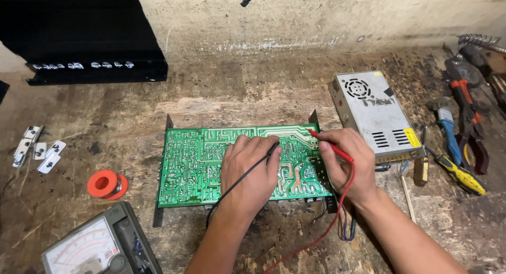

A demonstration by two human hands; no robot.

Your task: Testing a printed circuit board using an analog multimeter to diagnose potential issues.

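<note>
A green circuit board [195, 163] lies solder side up on the worn wooden bench. My left hand [250, 171] rests on the board's middle, pinching a black test probe [274, 147] whose tip touches the board; its black lead runs back along my forearm. My right hand [345, 166] sits at the board's right end and grips a red test probe [329, 146], tip pointing left onto the upper right tracks. The red lead [337, 210] drops toward the bench's near edge.
An analog multimeter [103, 247] sits at the near left, beside an orange solder spool [108, 184]. A metal power supply box [374, 116] stands right of the board. Pliers, a cutter and a yellow screwdriver [464, 176] lie far right. A black chassis [84, 39] is at the back left.
</note>
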